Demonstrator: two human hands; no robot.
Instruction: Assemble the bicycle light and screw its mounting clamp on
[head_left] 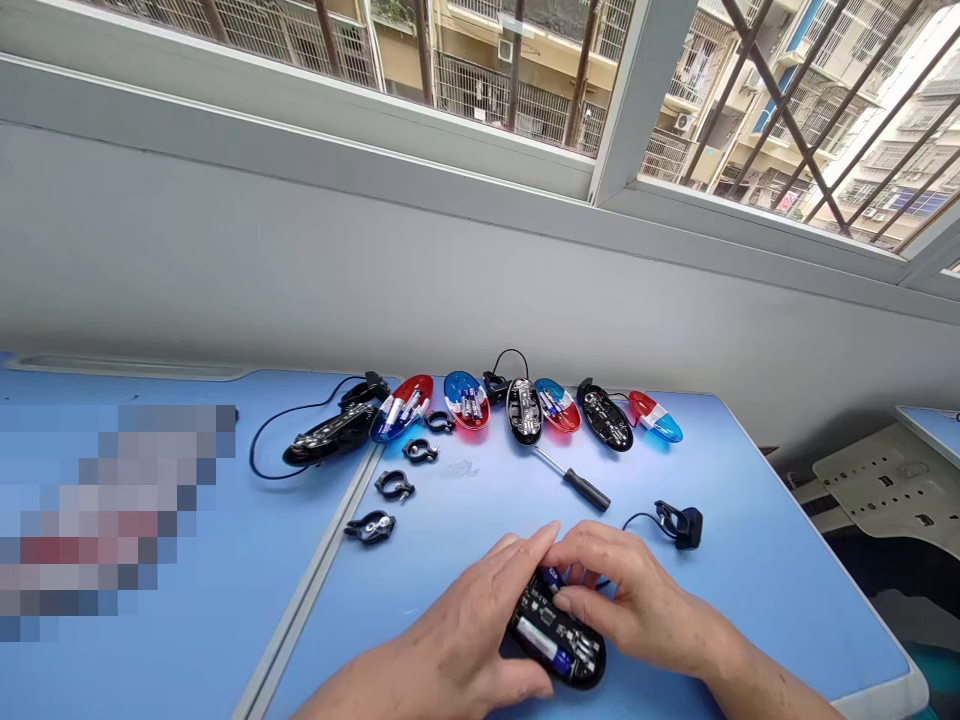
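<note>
Both my hands meet over a black oval light base (556,632) lying on the blue table (750,560) near its front edge. A battery shows in the base's open compartment. My left hand (469,625) cups the base from the left, fingers curled round its end. My right hand (626,595) presses its fingertips onto the base's top end, fingers bent. A thin black cable runs from under my right hand to a small black switch box (681,524) on the right.
A row of red-and-blue oval covers (466,398) and black bases (604,415) lies along the far side. A screwdriver (576,480) lies in the middle. Three black clamps (394,486) sit left. Another base with cable (330,434) rests on the neighbouring table.
</note>
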